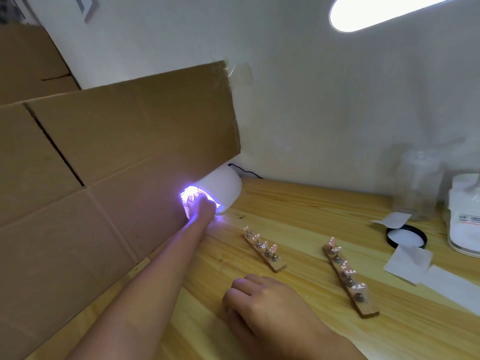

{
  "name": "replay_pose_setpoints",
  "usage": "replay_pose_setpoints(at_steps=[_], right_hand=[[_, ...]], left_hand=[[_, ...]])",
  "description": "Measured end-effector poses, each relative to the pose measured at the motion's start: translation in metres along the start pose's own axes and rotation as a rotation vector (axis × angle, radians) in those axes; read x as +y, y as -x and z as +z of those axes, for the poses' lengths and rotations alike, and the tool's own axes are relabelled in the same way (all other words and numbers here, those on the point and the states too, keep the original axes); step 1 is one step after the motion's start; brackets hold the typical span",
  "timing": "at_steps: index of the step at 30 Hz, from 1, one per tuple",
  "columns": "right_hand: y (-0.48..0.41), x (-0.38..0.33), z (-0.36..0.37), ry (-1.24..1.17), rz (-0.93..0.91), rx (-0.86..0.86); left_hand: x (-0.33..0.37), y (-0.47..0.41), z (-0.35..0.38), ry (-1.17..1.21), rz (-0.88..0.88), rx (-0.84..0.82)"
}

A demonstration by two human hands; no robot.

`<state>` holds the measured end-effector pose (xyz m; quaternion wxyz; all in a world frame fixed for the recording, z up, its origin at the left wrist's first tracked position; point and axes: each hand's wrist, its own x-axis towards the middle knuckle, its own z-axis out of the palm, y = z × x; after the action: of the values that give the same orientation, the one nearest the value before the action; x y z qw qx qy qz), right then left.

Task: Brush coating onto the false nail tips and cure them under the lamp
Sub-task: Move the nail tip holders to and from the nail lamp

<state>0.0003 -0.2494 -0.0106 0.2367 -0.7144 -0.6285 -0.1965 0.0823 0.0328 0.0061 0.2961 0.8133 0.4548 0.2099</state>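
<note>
Curing station: left hand (pixel 201 203) at the lit curing lamp (pixel 223 185), right hand (pixel 259 297) resting.

Cardboard sheet (pixel 117 152), leaning over and to the left of the lamp; wooden table (pixel 298 203), under the lamp; left hand at the lamp's glowing mouth, grip lost in glare, cannot tell whether it holds anything; right hand well in front of the lamp, resting on the table, fingers loosely curled, nothing seen in it; long wooden strip (pixel 349 279) carrying false nail tips (pixel 333 242), far front-right of the lamp; short wooden strip (pixel 265 252) with more tips, near the lamp's front-right; white tub (pixel 465 216), clear jar (pixel 418 183), black lid (pixel 406 236), far right of the lamp.
</note>
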Motion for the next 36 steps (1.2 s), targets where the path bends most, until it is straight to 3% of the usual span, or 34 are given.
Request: replay_pose_setpoints(at_steps=[4, 9, 12, 20, 25, 30, 36], right_hand=[[0.0, -0.001, -0.001, -0.012, 0.006, 0.015], [0.0, 0.0, -0.004, -0.014, -0.002, 0.02], [0.0, 0.0, -0.004, -0.024, 0.006, 0.016], [0.0, 0.0, -0.005, -0.06, 0.013, 0.005], [0.0, 0.0, -0.006, -0.072, 0.036, 0.029], [-0.001, -0.004, -0.012, -0.035, 0.033, 0.037], [0.001, -0.001, -0.037, 0.019, -0.003, 0.006]], left_hand=[[0.003, 0.009, -0.004, -0.117, 0.08, -0.047], [-0.009, 0.021, -0.006, -0.056, 0.148, -0.152], [-0.017, 0.03, -0.01, 0.016, 0.181, -0.075], [-0.008, 0.013, -0.017, -0.182, 0.159, -0.204], [-0.009, 0.013, -0.02, -0.248, 0.173, -0.168], [-0.013, 0.031, -0.029, -0.214, 0.237, -0.216], [-0.029, 0.075, -0.039, -0.399, 0.261, -0.352]])
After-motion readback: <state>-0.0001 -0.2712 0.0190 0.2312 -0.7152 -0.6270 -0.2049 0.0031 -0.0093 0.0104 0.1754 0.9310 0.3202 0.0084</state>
